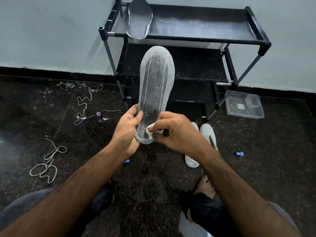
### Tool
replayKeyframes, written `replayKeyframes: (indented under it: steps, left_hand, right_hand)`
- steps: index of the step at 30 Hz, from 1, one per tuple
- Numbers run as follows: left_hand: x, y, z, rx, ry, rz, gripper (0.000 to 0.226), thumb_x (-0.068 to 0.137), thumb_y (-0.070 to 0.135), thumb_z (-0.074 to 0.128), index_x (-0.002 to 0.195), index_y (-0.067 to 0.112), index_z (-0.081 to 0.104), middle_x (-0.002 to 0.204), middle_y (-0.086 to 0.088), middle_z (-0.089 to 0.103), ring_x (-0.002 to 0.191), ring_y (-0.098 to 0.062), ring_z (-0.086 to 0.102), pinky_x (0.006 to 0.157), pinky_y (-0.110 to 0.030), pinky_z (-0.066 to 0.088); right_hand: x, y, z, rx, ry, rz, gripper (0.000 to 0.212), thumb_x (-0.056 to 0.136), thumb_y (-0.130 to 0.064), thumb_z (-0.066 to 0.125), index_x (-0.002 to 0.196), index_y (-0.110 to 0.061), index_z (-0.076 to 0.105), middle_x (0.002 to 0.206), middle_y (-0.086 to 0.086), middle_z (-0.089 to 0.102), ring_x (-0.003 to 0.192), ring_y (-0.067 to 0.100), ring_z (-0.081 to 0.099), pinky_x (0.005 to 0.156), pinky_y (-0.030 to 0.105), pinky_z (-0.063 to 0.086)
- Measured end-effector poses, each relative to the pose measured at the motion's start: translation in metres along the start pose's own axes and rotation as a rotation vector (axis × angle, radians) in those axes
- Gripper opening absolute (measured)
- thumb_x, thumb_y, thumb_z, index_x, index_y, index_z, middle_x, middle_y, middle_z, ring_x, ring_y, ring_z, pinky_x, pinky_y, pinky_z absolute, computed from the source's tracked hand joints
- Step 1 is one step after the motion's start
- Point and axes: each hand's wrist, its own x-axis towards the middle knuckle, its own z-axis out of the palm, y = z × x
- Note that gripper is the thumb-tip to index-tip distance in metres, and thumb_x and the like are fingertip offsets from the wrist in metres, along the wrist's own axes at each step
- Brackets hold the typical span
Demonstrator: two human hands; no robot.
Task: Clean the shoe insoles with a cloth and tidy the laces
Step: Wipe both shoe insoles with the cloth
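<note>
My left hand grips the heel end of a long pale insole with a dark scuffed middle, held upright in front of me. My right hand pinches a small white cloth and presses it on the insole's heel area. A second insole lies on the top shelf of the black shoe rack. One loose lace trails on the dark floor at the left, another lace lies nearer to me. Two white shoes stand on the floor behind my right wrist.
A clear plastic container sits on the floor right of the rack. Small blue caps and a purple piece lie scattered on the floor. My knees and a bare foot are at the bottom. A pale wall is behind the rack.
</note>
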Motion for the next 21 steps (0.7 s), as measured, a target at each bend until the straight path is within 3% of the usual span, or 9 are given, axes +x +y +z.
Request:
replayKeyframes:
  steps: [3,8,10,12,14,17,19,21]
  left_hand:
    - [0.000,0.002,0.000,0.041,-0.015,0.002,0.036,0.107,0.004,0.031,0.134,0.007,0.053,0.116,-0.013,0.071,0.096,-0.022,0.072,0.079,-0.034,0.061]
    - [-0.002,-0.005,0.005,0.076,-0.075,-0.029,0.034,0.107,0.005,0.034,0.135,0.006,0.052,0.121,-0.020,0.068,0.100,-0.034,0.071,0.082,-0.051,0.060]
    - [-0.002,-0.004,0.005,0.086,-0.081,-0.027,0.033,0.106,0.005,0.034,0.131,0.008,0.055,0.119,-0.018,0.070,0.101,-0.032,0.071,0.084,-0.048,0.060]
    - [-0.001,-0.001,0.004,0.089,-0.067,-0.005,0.034,0.106,0.003,0.034,0.131,0.007,0.056,0.117,-0.014,0.071,0.099,-0.025,0.072,0.080,-0.037,0.061]
    - [0.000,0.001,0.001,0.095,-0.041,0.002,0.035,0.106,0.002,0.033,0.132,0.006,0.055,0.117,-0.013,0.071,0.099,-0.022,0.072,0.079,-0.032,0.060]
    - [0.000,-0.001,0.001,0.123,-0.024,-0.013,0.036,0.106,0.003,0.033,0.135,0.004,0.054,0.118,-0.012,0.071,0.099,-0.021,0.072,0.080,-0.031,0.060]
    - [0.000,-0.002,0.002,0.150,-0.039,-0.015,0.036,0.106,0.003,0.033,0.137,0.002,0.052,0.120,-0.015,0.070,0.099,-0.022,0.071,0.083,-0.035,0.061]
    - [-0.001,-0.003,0.003,0.175,-0.065,-0.017,0.035,0.107,0.006,0.034,0.136,0.004,0.053,0.125,-0.016,0.068,0.103,-0.029,0.070,0.086,-0.050,0.060]
  right_hand:
    - [0.002,0.001,-0.002,0.057,-0.027,0.000,0.013,0.083,-0.009,0.082,0.095,-0.015,0.081,0.087,-0.006,0.064,0.078,0.005,0.063,0.069,0.024,0.056]
    - [0.002,0.021,-0.018,-0.060,0.334,0.128,0.012,0.088,-0.009,0.078,0.099,-0.012,0.077,0.093,-0.001,0.063,0.082,0.013,0.065,0.072,0.035,0.057]
    - [0.001,0.021,-0.018,-0.060,0.390,0.147,0.013,0.089,-0.008,0.077,0.102,-0.011,0.076,0.095,0.000,0.063,0.084,0.014,0.067,0.075,0.034,0.058]
    - [0.001,0.017,-0.015,-0.053,0.304,0.098,0.011,0.088,-0.010,0.078,0.099,-0.012,0.077,0.095,-0.003,0.063,0.085,0.009,0.065,0.076,0.028,0.058]
    - [0.001,0.012,-0.010,-0.026,0.079,0.037,0.011,0.086,-0.012,0.080,0.097,-0.015,0.079,0.093,-0.009,0.062,0.083,0.004,0.062,0.075,0.023,0.056]
    - [0.000,0.009,-0.004,0.041,-0.102,0.029,0.016,0.084,-0.011,0.082,0.097,-0.020,0.081,0.090,-0.010,0.063,0.081,0.005,0.064,0.073,0.027,0.057]
    - [0.001,0.014,-0.009,0.163,-0.015,0.094,0.018,0.084,-0.010,0.082,0.101,-0.018,0.080,0.093,-0.009,0.069,0.086,0.006,0.068,0.078,0.024,0.057]
    - [0.001,0.020,-0.015,0.282,0.206,0.226,0.020,0.086,-0.011,0.081,0.104,-0.017,0.079,0.097,-0.007,0.074,0.092,0.009,0.070,0.085,0.028,0.058]
